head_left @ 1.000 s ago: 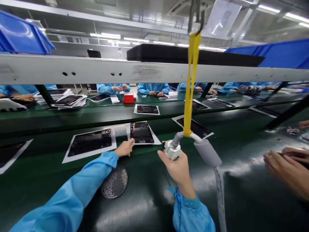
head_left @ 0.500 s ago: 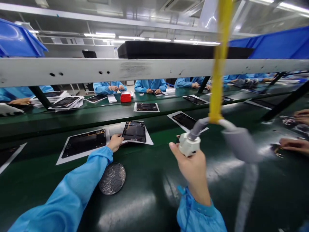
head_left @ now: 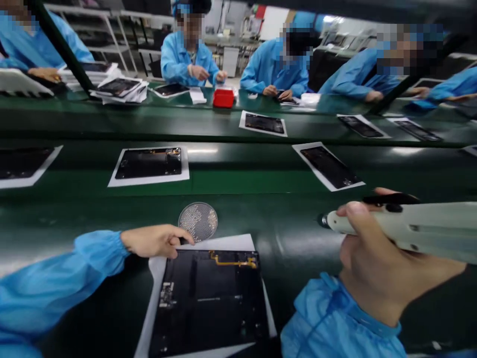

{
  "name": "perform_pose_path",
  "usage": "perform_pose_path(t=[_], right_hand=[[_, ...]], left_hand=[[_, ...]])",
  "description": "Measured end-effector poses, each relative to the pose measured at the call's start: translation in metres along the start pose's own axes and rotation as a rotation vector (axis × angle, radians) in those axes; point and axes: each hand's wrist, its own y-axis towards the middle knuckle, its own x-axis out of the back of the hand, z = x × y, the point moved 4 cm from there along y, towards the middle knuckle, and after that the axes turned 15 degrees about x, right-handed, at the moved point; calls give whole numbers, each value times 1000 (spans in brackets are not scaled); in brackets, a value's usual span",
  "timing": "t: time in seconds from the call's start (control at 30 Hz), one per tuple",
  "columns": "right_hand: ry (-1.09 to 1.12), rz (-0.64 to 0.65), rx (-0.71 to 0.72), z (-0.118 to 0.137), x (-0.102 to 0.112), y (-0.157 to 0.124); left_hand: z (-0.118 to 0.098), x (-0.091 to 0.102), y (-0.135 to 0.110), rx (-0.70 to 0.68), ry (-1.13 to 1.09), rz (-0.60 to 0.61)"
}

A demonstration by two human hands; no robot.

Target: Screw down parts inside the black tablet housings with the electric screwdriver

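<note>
A black tablet chassis (head_left: 212,298) with a gold flex cable lies on a white sheet (head_left: 231,242) right in front of me on the green bench. My left hand (head_left: 154,240) rests on the sheet's upper left corner, fingers pinched on its edge. My right hand (head_left: 376,258) is wrapped round a white electric screwdriver (head_left: 402,231), held level with its tip pointing left, to the right of the chassis. A round perforated metal dish (head_left: 198,221) sits just beyond my left fingertips.
More black chassis on white sheets lie on the green conveyor: one straight ahead (head_left: 149,163), one at right (head_left: 330,166), one at far left (head_left: 22,163). Several people in blue coats work across the line. A red box (head_left: 223,97) stands there.
My left hand has pulled the sheet with the chassis from the conveyor to the bench in front of me. My right hand has brought the screwdriver down to a level hold. My view has dropped.
</note>
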Motion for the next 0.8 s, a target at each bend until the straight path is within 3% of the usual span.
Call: perform_pose_path(t=[0.07, 0.13, 0.27, 0.33, 0.43, 0.53, 0.8], right_hand=[[63, 58, -24, 0, -15, -9], [139, 158, -67, -1, -31, -21], [316, 433, -219, -2, -66, -60], [369, 551, -295, -4, -79, -86], [405, 707, -365, -6, -93, -126], [441, 775, -402, -7, -98, -155], [492, 775, -440, -3, -109, -171]], left_hand=[[17, -5, -11, -17, 110, -27], [25, -16, -18, -107, 279, -184], [24, -53, -18, -275, 651, -831], [21, -72, -12, -344, 796, -1041], [19, -86, -1, -443, 898, -1090], [23, -82, -2, -463, 910, -1074], [36, -76, -18, -459, 801, -1124]])
